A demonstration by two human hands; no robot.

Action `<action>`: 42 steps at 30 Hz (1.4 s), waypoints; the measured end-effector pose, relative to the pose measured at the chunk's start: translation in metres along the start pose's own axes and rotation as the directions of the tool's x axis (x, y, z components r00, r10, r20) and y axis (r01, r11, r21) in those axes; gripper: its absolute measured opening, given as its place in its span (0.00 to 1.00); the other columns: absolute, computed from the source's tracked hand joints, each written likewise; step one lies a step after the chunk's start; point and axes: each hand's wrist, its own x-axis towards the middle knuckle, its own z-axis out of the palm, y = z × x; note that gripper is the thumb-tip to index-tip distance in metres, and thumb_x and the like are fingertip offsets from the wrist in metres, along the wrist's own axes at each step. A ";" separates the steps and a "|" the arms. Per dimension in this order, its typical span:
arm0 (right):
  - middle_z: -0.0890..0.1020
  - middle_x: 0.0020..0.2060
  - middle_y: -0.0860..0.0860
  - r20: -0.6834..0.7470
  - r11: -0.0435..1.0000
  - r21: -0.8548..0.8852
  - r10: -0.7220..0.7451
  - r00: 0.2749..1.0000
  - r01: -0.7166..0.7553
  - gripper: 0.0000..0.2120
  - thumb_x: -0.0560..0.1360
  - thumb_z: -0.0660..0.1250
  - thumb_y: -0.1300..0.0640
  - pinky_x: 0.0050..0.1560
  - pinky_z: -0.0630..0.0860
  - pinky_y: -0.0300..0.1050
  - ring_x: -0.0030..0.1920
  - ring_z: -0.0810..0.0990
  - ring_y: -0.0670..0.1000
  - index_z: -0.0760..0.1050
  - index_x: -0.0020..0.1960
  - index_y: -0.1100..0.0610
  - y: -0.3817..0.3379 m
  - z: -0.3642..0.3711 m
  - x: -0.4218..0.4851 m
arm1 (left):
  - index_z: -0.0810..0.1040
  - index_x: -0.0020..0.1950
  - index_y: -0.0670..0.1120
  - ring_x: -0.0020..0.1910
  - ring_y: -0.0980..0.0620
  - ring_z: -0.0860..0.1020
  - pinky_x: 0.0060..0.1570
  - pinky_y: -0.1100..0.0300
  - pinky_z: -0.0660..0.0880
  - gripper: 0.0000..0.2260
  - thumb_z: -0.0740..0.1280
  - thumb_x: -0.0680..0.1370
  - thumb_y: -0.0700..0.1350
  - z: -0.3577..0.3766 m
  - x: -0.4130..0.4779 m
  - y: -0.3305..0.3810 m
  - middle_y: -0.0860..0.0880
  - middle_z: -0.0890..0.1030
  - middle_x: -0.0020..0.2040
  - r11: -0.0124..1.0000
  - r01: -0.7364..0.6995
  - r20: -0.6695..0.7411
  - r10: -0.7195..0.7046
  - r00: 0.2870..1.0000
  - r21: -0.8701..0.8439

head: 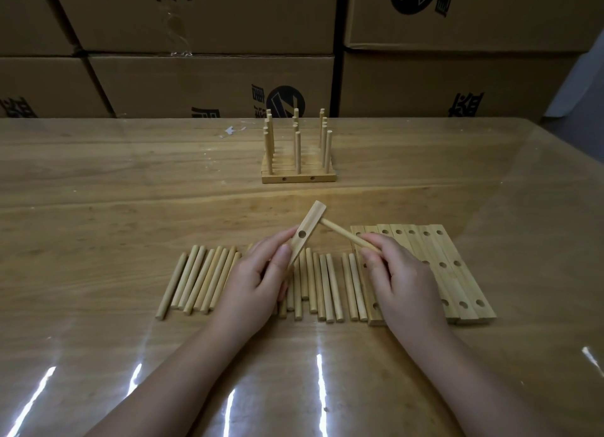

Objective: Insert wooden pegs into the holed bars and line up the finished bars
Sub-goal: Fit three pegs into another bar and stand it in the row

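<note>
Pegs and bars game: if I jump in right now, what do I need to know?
Left grip holds one holed bar, tilted up off the table.
Right grip pinches a peg, its tip at the bar's far end. I cannot tell if it is seated. One hole facing the camera is empty.
Done: finished bars stand lined up farther back, pegs upright.
Left: finish this bar, then fill the empty bars on the right from the loose pegs, and add each to the row.

Left hand [258, 273] grips bar [305, 232], right hand [398, 273] pinches peg [346, 236]
</note>
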 end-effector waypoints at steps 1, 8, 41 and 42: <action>0.75 0.36 0.42 0.005 1.000 -0.017 0.002 1.000 -0.002 0.14 0.77 0.59 0.54 0.31 0.62 0.28 0.31 0.70 0.37 0.77 0.57 0.59 0.000 0.000 0.000 | 0.72 0.63 0.66 0.44 0.64 0.77 0.43 0.68 0.72 0.13 0.58 0.80 0.56 0.000 0.000 0.000 0.63 0.80 0.53 1.000 -0.008 0.002 0.008 1.000 0.012; 0.71 0.29 0.39 -0.027 0.999 -0.042 0.024 0.999 -0.025 0.11 0.78 0.59 0.57 0.29 0.60 0.33 0.29 0.67 0.37 0.79 0.49 0.59 0.003 0.001 0.000 | 0.72 0.64 0.65 0.36 0.67 0.75 0.40 0.65 0.69 0.17 0.60 0.75 0.58 0.000 0.000 0.002 0.67 0.79 0.45 0.999 -0.029 0.023 0.030 0.999 -0.024; 0.40 0.57 0.20 0.694 0.958 -0.227 0.032 0.719 0.177 0.43 0.57 0.50 0.18 0.67 0.40 0.46 0.60 0.31 0.28 0.41 0.68 0.29 -0.006 -0.008 0.006 | 0.75 0.61 0.43 0.25 0.51 0.71 0.24 0.62 0.70 0.13 0.57 0.81 0.46 -0.019 0.015 0.006 0.44 0.76 0.32 0.584 0.194 -0.002 -0.318 0.948 -0.788; 0.35 0.56 0.18 0.712 0.954 -0.235 0.040 0.701 0.184 0.44 0.55 0.50 0.17 0.65 0.37 0.46 0.56 0.24 0.26 0.37 0.66 0.26 -0.007 -0.009 0.007 | 0.75 0.60 0.42 0.25 0.51 0.71 0.23 0.63 0.70 0.13 0.57 0.81 0.46 -0.020 0.016 0.006 0.43 0.76 0.32 0.562 0.202 0.014 -0.321 0.947 -0.802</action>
